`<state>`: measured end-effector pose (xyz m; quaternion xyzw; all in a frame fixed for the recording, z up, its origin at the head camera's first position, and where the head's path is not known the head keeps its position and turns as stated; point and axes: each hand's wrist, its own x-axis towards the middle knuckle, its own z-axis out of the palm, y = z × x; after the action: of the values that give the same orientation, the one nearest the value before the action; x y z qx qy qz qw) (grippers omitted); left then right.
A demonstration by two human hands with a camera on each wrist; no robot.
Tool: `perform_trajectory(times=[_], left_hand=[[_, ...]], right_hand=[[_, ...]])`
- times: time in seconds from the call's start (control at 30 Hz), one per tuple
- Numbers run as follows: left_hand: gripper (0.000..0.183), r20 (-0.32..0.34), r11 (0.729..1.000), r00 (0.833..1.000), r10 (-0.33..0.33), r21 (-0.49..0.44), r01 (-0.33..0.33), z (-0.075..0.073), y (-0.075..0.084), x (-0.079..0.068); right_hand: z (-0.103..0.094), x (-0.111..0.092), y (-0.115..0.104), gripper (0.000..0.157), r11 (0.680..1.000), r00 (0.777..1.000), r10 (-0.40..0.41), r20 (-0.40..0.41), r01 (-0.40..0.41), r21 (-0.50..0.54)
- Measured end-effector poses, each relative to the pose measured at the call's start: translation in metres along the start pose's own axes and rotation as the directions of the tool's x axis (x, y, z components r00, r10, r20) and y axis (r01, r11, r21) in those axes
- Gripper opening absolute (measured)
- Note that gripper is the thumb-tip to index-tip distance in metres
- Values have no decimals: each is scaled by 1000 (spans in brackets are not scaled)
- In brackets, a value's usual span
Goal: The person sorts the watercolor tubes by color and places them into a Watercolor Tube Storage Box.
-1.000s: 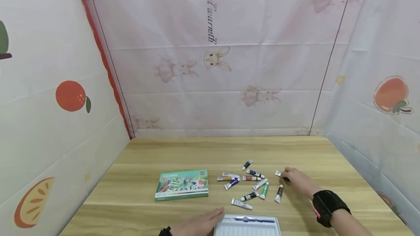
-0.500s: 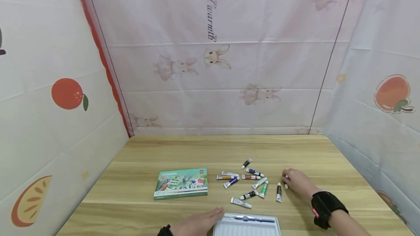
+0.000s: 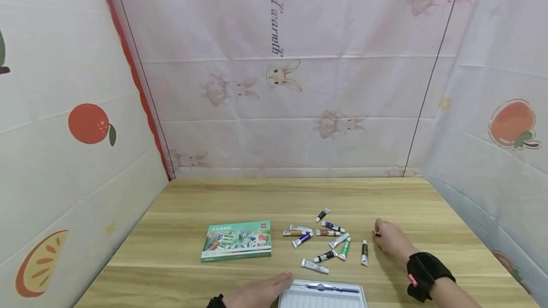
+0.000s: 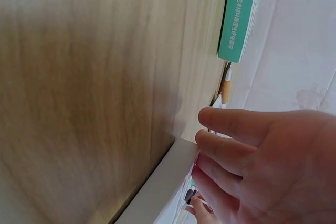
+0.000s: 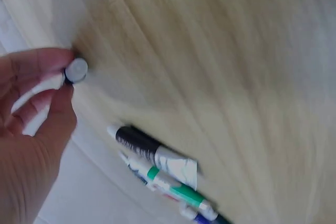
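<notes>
At the right of the head view my right hand (image 3: 393,240) pinches a small paint tube between thumb and fingertips. Its round white cap (image 5: 77,70) faces the camera in the right wrist view, with the tube's body mostly hidden behind it. A dark brown paint tube (image 3: 365,254) lies just left of that hand. My left hand (image 3: 259,291) rests with straight fingers at the left corner of a white plastic tray (image 3: 363,293), which holds a blue paintbrush (image 3: 331,288). In the left wrist view, the fingers (image 4: 226,121) lie along the tray's side.
Several paint tubes lie scattered mid-table, including a green one (image 3: 344,248), a purple one (image 3: 302,240) and a silver one (image 3: 315,266). To their left is a flat green paint box (image 3: 237,241). Printed cloth (image 3: 274,146) hangs behind the wooden table (image 3: 205,198).
The tube in my right hand has turned from lying crosswise to cap toward me, and the hand has shifted slightly right. The dark brown tube has swung straighter. My left hand has stayed put.
</notes>
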<state>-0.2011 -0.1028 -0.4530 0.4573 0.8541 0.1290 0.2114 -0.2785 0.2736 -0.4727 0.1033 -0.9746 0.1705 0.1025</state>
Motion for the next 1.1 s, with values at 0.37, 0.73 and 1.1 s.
perform_trajectory(times=[0.37, 0.73, 1.1], left_hand=[[78, 9, 1000, 1000, 2, -9, -2, 0, -2, -1], [78, -8, 1000, 1000, 14, -9, -15, 0, -1, -1], [78, 18, 999, 1000, -23, -47, 24, 0, -1, 0]], right_hand=[[-4, -7, 9, 22, 1000, 999, -15, 34, 15, 19], [-4, -11, 22, 23, 899, 914, -404, 38, 404, -167], [-5, -16, 19, 21, 903, 919, -366, 146, 388, -183]])
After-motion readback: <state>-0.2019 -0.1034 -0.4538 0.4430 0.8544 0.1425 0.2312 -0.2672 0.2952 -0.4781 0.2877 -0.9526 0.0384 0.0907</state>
